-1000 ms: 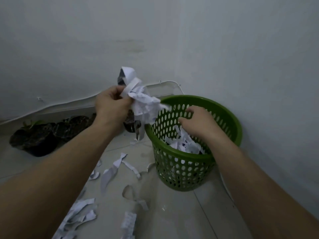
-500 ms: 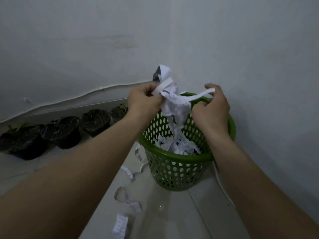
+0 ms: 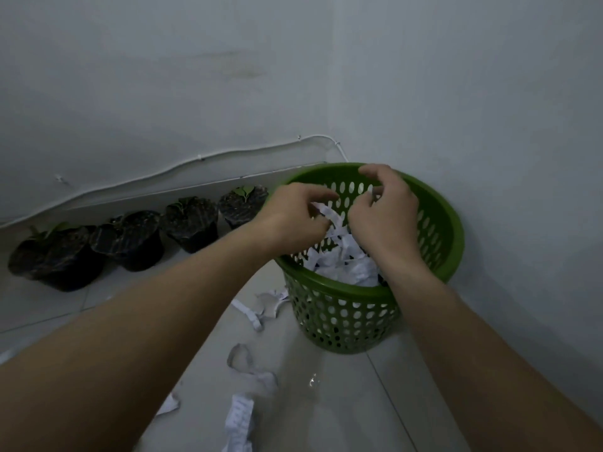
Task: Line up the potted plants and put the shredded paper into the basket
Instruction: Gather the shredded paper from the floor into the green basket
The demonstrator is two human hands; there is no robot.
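A green perforated basket [image 3: 343, 318] stands on the floor in the corner, holding a heap of white shredded paper [image 3: 349, 267]. Both hands hover over its opening. My left hand [image 3: 293, 215] pinches a paper strip [image 3: 329, 214] with curled fingers. My right hand [image 3: 386, 216] faces it, fingers curled on a strip end by its fingertips. The paper hangs down onto the heap in the basket. Several potted plants [image 3: 191, 223] in black bags stand in a row along the back wall at left.
Loose paper strips [image 3: 239, 415] lie scattered on the pale tiled floor in front of and left of the basket. A white cable [image 3: 199, 157] runs along the back wall. Walls close in behind and to the right of the basket.
Both hands have dropped from above the rim down into the basket's mouth with the paper bunch. Most of the bunch now lies on the heap inside.
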